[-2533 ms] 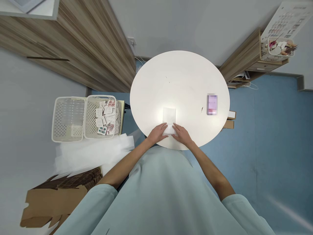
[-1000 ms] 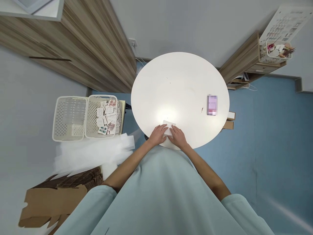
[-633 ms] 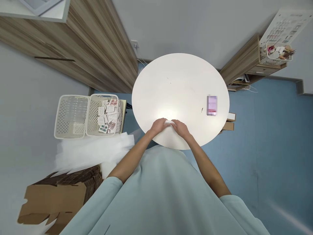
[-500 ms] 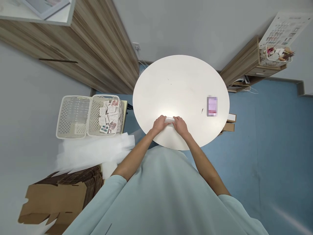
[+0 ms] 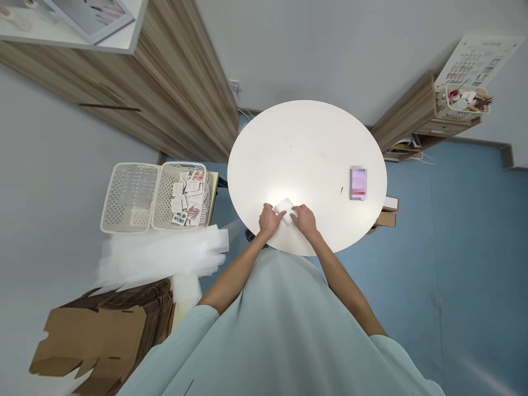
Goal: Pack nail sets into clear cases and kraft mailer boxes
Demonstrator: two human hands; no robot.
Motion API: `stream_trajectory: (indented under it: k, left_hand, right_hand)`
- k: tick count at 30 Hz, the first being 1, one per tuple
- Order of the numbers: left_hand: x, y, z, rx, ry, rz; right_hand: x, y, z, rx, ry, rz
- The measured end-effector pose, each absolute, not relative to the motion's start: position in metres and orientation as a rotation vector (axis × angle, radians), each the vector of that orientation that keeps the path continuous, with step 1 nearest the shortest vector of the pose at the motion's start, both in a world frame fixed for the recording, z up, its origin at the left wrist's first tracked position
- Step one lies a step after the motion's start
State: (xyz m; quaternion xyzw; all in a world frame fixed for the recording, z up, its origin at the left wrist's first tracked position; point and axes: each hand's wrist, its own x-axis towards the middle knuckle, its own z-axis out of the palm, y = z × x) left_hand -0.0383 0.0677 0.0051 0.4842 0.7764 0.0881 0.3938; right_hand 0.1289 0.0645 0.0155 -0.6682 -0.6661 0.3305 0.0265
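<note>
A small white foam-like wrapped packet (image 5: 284, 208) lies near the front edge of the round white table (image 5: 305, 137), turned at a slant. My left hand (image 5: 269, 221) grips its left side, thumb pressed on the packet and fingers curled. From the right, my right hand (image 5: 305, 221) pinches it with thumb and fingertips. Whatever the wrapping may contain is hidden. Farther right on the tabletop sits a phone-shaped, pixelated pink-purple item (image 5: 358, 183), apart from both hands.
At left, one white basket (image 5: 181, 164) holds several small printed packs, beside another basket (image 5: 108, 203) with clear plastic pieces. White foam sheets (image 5: 160, 253) and flattened cardboard boxes (image 5: 91, 335) are stacked below. Wooden cabinets (image 5: 181, 82) flank the table; small boxes (image 5: 386, 219) stand at right.
The packet has been turned from lying level to a slant, showing more of its white face. My hands have shifted their hold around it, and the view has moved slightly.
</note>
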Motion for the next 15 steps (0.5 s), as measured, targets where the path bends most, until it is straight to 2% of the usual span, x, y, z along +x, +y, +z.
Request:
stream_trajectory:
  k: [6,15]
  left_hand:
    - [-0.068,0.043,-0.002,1.185,1.965,0.35]
    - [-0.141,0.003,-0.016,1.11,2.046,0.553]
  right_hand:
    - [0.109,0.029,0.01,-1.931,-1.96,1.276]
    - [0.03,0.017,-0.004,-1.684,-2.154,1.347]
